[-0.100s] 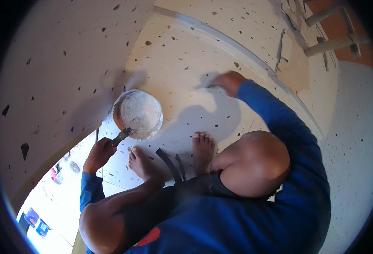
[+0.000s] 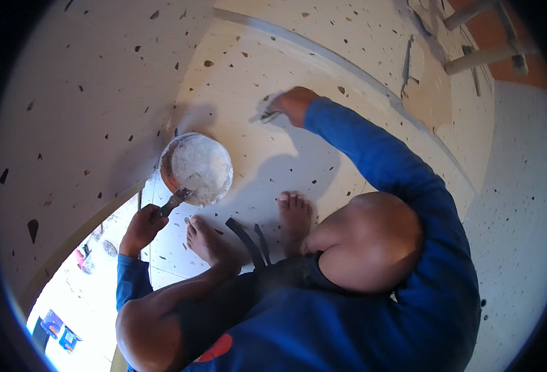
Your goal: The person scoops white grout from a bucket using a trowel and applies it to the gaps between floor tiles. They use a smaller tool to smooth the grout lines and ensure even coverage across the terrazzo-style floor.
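Head view: my left hand (image 2: 142, 228) grips a putty knife (image 2: 177, 199) dipping into the plaster bowl (image 2: 196, 168); right hand (image 2: 296, 104) clenches a scraper (image 2: 268, 116) against the floor (image 2: 242, 80).

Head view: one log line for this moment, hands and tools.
left hand: holds putty knife in bowl of white paste | right hand: presses small scraper on speckled floor | posture: squatting barefoot

A pale speckled floor (image 2: 236, 74) carries everything. On it sit a round bowl (image 2: 196, 168) of white paste and two bare feet (image 2: 293, 218). Dark strips (image 2: 249, 240) lie between the feet.
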Action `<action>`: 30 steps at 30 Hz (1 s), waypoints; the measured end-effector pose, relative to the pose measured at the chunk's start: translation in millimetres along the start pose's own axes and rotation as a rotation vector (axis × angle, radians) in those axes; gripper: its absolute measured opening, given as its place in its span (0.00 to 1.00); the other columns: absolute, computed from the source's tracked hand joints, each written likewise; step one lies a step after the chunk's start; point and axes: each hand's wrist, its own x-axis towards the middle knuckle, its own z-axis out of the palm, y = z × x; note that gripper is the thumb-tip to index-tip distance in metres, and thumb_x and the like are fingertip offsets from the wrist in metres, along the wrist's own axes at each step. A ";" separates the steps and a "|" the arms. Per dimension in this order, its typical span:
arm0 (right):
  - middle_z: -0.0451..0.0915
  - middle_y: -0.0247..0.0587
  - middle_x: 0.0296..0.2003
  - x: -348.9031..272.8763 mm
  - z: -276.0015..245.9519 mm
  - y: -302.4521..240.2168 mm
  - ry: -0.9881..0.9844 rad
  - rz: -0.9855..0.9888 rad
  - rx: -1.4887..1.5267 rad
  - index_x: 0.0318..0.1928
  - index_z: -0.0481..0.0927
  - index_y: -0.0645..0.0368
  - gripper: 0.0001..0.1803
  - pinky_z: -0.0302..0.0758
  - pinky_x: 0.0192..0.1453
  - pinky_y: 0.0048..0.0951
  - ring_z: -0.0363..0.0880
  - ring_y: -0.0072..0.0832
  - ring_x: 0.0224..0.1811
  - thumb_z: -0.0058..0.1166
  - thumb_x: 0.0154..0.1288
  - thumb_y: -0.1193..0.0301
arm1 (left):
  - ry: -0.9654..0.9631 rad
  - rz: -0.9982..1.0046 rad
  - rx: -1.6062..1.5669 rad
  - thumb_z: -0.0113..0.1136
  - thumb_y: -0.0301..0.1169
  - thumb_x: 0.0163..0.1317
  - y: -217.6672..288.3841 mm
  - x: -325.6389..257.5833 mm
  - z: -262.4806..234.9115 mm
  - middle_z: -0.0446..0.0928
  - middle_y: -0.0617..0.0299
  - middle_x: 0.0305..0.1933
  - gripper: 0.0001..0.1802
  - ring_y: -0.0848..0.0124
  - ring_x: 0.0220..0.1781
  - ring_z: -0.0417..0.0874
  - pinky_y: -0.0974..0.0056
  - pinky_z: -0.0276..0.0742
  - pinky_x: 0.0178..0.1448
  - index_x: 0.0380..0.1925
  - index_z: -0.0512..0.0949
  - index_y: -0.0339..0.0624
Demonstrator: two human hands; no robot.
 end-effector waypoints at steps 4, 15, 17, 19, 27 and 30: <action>0.83 0.44 0.43 -14.8 20.1 30.2 -0.033 -0.017 -0.118 0.48 0.82 0.47 0.24 0.72 0.56 0.41 0.80 0.42 0.48 0.53 0.51 0.83 | 0.008 -0.014 0.003 0.66 0.36 0.58 5.2 14.7 7.8 0.75 0.56 0.26 0.17 0.69 0.28 0.73 0.62 0.70 0.35 0.38 0.76 0.33; 0.83 0.38 0.46 -211.3 112.1 130.1 -0.162 0.337 -0.096 0.47 0.83 0.47 0.22 0.69 0.59 0.36 0.80 0.34 0.51 0.54 0.51 0.81 | -0.061 -0.044 -0.022 0.65 0.40 0.61 -14.1 48.0 -1.9 0.81 0.56 0.30 0.24 0.72 0.30 0.80 0.67 0.74 0.37 0.47 0.74 0.30; 0.84 0.39 0.44 -237.8 122.0 135.9 0.107 0.566 0.132 0.48 0.83 0.50 0.20 0.72 0.56 0.35 0.82 0.34 0.46 0.57 0.53 0.79 | -0.064 -0.061 -0.066 0.65 0.40 0.62 -19.3 52.7 0.3 0.84 0.53 0.31 0.27 0.71 0.32 0.82 0.66 0.76 0.38 0.51 0.71 0.28; 0.85 0.40 0.41 -257.6 135.0 123.5 0.517 0.813 0.506 0.48 0.82 0.54 0.17 0.75 0.51 0.32 0.83 0.32 0.41 0.59 0.56 0.77 | -0.063 -0.092 -0.053 0.63 0.36 0.63 -33.2 54.8 1.3 0.83 0.56 0.31 0.26 0.73 0.33 0.81 0.67 0.75 0.39 0.53 0.69 0.29; 0.83 0.37 0.37 -294.4 212.6 76.2 1.073 0.927 1.449 0.49 0.81 0.63 0.17 0.77 0.45 0.29 0.79 0.22 0.38 0.59 0.60 0.71 | -0.200 -0.189 -0.426 0.54 0.44 0.68 1.4 70.0 13.0 0.79 0.63 0.36 0.24 0.78 0.31 0.77 0.70 0.70 0.34 0.57 0.67 0.42; 0.84 0.41 0.36 -256.5 199.5 70.7 0.976 0.854 1.243 0.46 0.81 0.63 0.15 0.77 0.46 0.32 0.82 0.33 0.38 0.58 0.59 0.71 | -0.207 -0.157 -0.522 0.49 0.42 0.71 -0.5 65.5 25.2 0.79 0.58 0.38 0.19 0.70 0.34 0.81 0.64 0.77 0.40 0.54 0.66 0.42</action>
